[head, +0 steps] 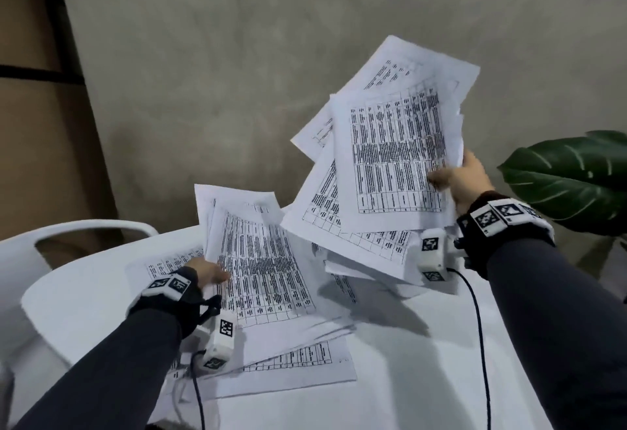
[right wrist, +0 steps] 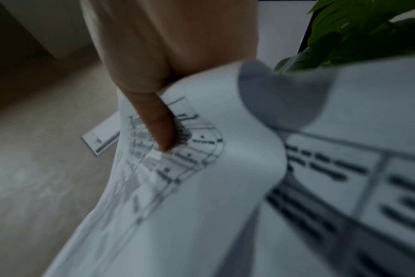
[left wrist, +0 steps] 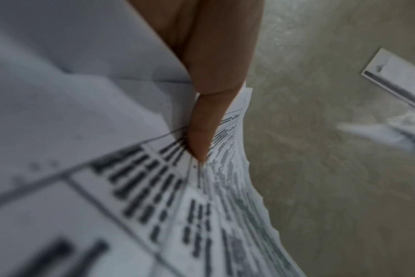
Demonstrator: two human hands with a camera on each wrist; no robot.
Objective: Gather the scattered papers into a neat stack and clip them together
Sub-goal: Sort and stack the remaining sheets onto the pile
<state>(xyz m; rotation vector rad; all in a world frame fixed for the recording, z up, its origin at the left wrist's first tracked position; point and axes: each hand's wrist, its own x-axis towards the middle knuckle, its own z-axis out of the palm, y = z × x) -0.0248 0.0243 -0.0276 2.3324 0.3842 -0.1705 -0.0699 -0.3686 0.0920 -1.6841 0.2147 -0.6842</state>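
White sheets printed with black tables fill the scene. My left hand [head: 212, 273] pinches a fanned bundle of papers [head: 261, 260] by its left edge, thumb on top, tilted up over the table; the left wrist view shows the thumb [left wrist: 201, 131] pressed on the printed sheet [left wrist: 154, 187]. My right hand [head: 458, 175] grips a second, larger bundle [head: 390, 158] by its right edge, raised higher and tilted toward the wall; its thumb [right wrist: 154, 127] lies across the curved top sheet [right wrist: 201, 168]. More sheets [head: 298, 368] lie flat on the white table [head: 407, 378]. No clip shows.
A white chair back [head: 78, 229] stands at the table's far left edge. A large green plant leaf [head: 570, 178] hangs at the right, close to my right wrist. Grey floor [head: 271, 56] lies beyond the table. Cables [head: 480, 344] trail from both wrist cameras across the table.
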